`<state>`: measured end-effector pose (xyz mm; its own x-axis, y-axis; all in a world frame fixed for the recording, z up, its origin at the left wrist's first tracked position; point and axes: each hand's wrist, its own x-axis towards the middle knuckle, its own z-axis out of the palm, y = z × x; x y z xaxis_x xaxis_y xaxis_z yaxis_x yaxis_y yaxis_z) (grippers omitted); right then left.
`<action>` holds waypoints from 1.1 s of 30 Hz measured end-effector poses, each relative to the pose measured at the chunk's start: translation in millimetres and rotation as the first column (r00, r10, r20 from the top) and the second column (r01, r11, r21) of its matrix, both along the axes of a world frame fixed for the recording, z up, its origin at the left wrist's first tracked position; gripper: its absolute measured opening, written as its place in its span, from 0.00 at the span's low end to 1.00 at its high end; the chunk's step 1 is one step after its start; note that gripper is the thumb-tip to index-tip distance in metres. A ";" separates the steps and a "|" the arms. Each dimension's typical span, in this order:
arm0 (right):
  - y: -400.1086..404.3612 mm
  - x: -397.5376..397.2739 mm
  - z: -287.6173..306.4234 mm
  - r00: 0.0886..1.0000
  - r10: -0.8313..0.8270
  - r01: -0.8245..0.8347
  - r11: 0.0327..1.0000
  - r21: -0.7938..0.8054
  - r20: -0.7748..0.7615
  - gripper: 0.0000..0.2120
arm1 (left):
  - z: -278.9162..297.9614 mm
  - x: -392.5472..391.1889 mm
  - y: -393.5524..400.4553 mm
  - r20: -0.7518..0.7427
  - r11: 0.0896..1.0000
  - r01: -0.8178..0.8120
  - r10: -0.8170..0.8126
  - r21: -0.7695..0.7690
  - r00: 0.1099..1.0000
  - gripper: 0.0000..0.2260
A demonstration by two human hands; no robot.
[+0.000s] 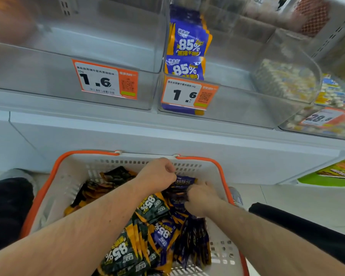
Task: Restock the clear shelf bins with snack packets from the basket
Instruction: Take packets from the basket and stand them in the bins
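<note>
Head view: blue snack packets point(184, 183) are gathered at the far right of the orange-rimmed basket point(48, 188), gripped by the left hand point(157, 175) and apparently pinched by the right hand point(199, 198), probably for the half-stocked clear bin point(237, 108) above.

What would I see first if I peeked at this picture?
Probably both hands, the left hand and the right hand, digging into a white basket with an orange rim, low in the middle, full of snack packets. Above it, blue packets stand in a clear bin.
</note>
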<state>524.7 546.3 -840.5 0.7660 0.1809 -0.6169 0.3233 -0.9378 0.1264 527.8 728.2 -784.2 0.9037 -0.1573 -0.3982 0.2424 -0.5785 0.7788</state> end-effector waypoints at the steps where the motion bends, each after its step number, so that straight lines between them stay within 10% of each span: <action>1: 0.1 3.2 13.1 1.000 -0.015 0.015 1.000 0.003 0.007 0.13 | 1.7 -0.4 -1.3 0.009 1.000 0.016 -0.016 0.001 1.000 0.08; 6: 2.9 16.3 88.2 0.954 -0.287 0.300 0.900 0.316 -0.088 0.19 | 13.5 -5.3 -8.7 0.122 0.999 0.025 -0.019 -0.042 0.992 0.07; 10: -3.5 25.8 125.8 0.733 -0.660 0.616 0.540 0.574 -0.166 0.11 | 17.1 -17.7 -11.3 0.263 0.992 0.106 -0.082 -0.075 0.961 0.09; 14: -10.2 27.5 152.7 0.511 -0.728 0.768 0.149 0.623 -0.456 0.02 | 17.4 -26.6 -8.2 0.510 0.916 0.349 -0.400 0.197 0.762 0.33; 18: -11.9 24.3 166.1 0.371 -0.634 0.829 -0.102 0.550 -0.678 0.09 | 18.9 -25.0 -13.6 0.638 0.993 0.101 -0.119 0.065 0.761 0.17; 23: -13.5 22.2 174.3 0.471 -0.664 0.771 -0.009 0.636 -0.581 0.24 | 53.8 -2.6 -7.7 0.261 0.841 -0.232 0.395 -0.489 0.881 0.08; 33: 6.2 13.4 186.1 0.751 -0.568 0.490 0.137 0.861 -0.337 0.09 | 84.6 -0.3 -8.5 0.038 0.665 -0.250 0.386 -0.704 0.922 0.07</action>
<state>538.1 552.6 -654.4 0.9370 0.0906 -0.3375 -0.2725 -0.4151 -0.8680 527.6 719.7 -699.6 0.9904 -0.0098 -0.1376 0.1366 0.2065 0.9689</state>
